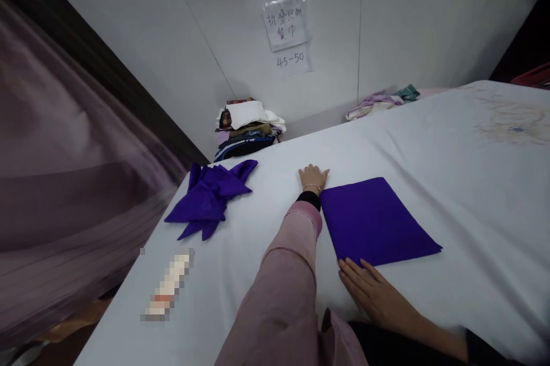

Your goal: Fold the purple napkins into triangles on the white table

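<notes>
A purple cloth napkin (373,223), folded flat into a square-like shape, lies on the white-covered table (275,228). My left hand (313,176), with a bracelet at the wrist, lies flat with fingers spread beside the napkin's far left corner. At its near left corner, the outstretched fingers of my right hand (372,297) rest on or against the edge. Neither hand grips anything. Towards the table's left side sits a loose heap of purple cloth (206,197) with several pointed ends.
Beyond the far edge stands a pile of folded clothes (247,128), and more fabric (376,103) lies further right. Handwritten paper signs (286,25) hang on the wall. A pixelated pale strip (169,283) is at the left, beside a mauve curtain (77,171).
</notes>
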A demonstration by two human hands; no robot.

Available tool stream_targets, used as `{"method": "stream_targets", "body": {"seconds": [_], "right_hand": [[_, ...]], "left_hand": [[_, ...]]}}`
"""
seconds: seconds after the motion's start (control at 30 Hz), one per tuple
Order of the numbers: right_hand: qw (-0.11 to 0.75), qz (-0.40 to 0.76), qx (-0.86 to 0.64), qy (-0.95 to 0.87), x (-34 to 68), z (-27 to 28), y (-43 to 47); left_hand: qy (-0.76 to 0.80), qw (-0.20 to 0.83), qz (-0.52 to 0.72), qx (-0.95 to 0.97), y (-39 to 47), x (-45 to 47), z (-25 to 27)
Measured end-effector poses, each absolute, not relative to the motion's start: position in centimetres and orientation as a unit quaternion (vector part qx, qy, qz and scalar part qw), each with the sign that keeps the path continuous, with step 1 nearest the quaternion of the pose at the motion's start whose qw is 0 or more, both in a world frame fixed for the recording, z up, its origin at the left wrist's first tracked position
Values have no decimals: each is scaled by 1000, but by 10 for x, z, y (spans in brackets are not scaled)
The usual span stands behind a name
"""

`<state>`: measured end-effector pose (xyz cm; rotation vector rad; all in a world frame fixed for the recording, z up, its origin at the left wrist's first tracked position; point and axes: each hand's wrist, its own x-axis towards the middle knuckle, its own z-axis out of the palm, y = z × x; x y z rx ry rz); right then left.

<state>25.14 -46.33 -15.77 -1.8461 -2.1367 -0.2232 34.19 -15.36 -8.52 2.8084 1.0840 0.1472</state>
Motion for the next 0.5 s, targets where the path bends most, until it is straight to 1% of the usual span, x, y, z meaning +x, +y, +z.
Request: {"method": "stream_targets", "body": {"seconds": [0.1, 0.3, 0.5], "right_hand": [[164, -53, -648, -741, 252, -158, -464], [166, -6, -652, -740, 252, -148, -464], [169, 47, -667, -724, 253, -132, -465]], "left_hand": [[381, 118, 31, 917, -147, 332, -75], [372, 168, -10, 913, -163, 297, -68], [393, 204, -47, 896, -184, 307, -72]]}}
